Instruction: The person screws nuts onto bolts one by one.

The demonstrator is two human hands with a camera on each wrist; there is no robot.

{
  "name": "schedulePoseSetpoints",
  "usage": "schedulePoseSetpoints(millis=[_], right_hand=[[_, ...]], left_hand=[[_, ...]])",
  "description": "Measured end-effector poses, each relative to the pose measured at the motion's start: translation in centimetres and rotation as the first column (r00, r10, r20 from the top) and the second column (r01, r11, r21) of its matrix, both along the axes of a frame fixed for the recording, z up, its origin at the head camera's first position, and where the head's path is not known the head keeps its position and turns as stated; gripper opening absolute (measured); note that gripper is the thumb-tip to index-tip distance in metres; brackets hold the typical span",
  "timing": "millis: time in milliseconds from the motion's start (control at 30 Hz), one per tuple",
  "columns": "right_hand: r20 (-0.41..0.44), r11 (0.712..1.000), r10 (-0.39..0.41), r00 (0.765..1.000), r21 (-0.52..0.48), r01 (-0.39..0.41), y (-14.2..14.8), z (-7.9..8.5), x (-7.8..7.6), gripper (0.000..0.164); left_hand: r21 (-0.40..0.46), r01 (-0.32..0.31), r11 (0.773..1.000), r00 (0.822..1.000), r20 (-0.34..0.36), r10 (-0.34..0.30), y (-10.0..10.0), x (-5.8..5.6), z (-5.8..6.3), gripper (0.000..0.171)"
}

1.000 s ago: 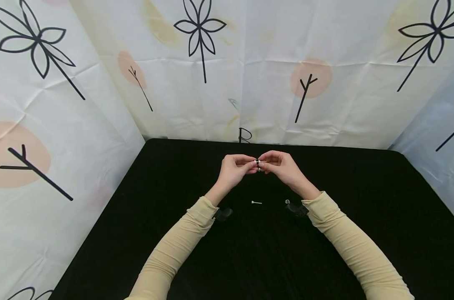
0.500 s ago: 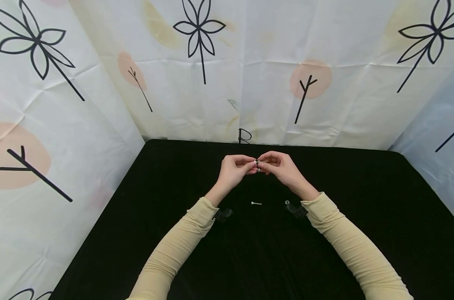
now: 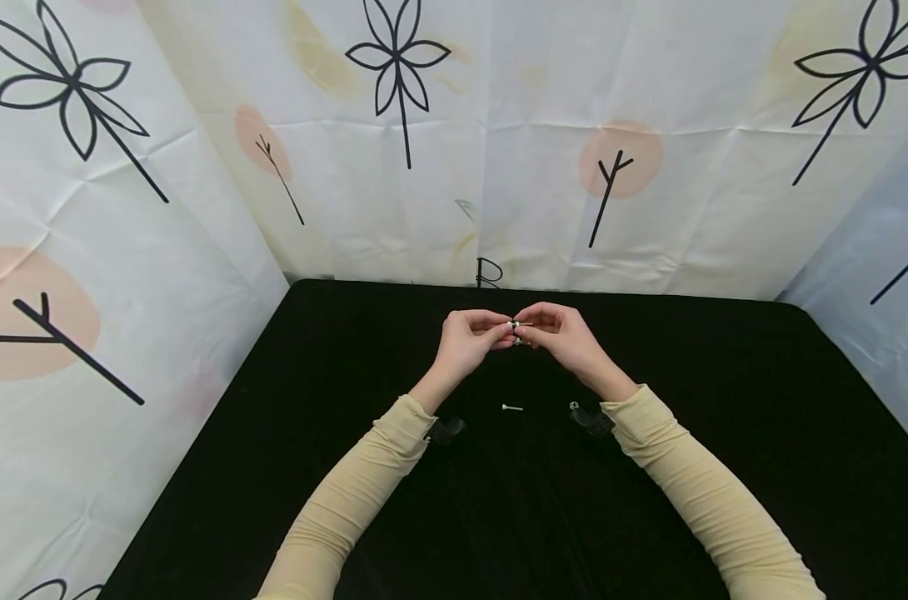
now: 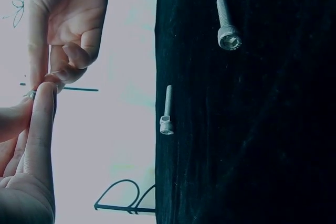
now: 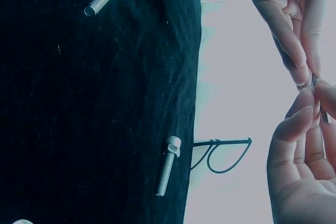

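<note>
My left hand and right hand meet above the far part of the table, both pinching a small socket-head bolt. The left fingertips grip its head end. My right thumb and fingers pinch close beside them, where a nut sits on the bolt, mostly hidden by fingertips. In the right wrist view the threaded shank runs in over the right fingers. Below the hands lies a second bolt with a nut on it. Nearer me rests a bare bolt.
A loose nut lies on the black tablecloth beside the right wrist camera. The left wrist camera hangs under the other wrist. A patterned white curtain stands behind the table's far edge.
Both hands stay in place around the bolt, with only slight shifts of the right fingertips at the nut. The things on the table have not moved.
</note>
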State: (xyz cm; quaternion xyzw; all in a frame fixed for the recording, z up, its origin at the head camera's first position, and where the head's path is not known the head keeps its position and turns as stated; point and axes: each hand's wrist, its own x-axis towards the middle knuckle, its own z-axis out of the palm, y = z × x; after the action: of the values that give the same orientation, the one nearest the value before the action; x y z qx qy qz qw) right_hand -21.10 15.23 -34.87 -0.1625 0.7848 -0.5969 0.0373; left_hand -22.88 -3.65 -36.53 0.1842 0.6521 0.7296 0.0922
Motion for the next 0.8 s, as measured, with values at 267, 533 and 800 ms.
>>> schedulePoseSetpoints(millis=[267,533,800], right_hand=[[0.010,1.000,-0.007,1.000,-0.003,0.007,-0.1,0.1,0.2,0.023],[-0.020,1.000,-0.017,1.000,0.010,0.017,-0.1,0.0,0.0,0.021],[-0.003,1.000,-0.027,1.000,-0.010,0.027,0.3,-1.7,-1.1,0.023]], left_hand=[[0.022,-0.023,0.999,1.000,-0.001,0.023,0.3,-1.1,-1.8,0.020],[0.022,-0.033,0.999,0.999,-0.030,0.034,0.4,-1.1,-2.0,0.018],[0.043,-0.032,0.999,0.999,-0.019,0.032,0.3,-1.2,-2.1,0.019]])
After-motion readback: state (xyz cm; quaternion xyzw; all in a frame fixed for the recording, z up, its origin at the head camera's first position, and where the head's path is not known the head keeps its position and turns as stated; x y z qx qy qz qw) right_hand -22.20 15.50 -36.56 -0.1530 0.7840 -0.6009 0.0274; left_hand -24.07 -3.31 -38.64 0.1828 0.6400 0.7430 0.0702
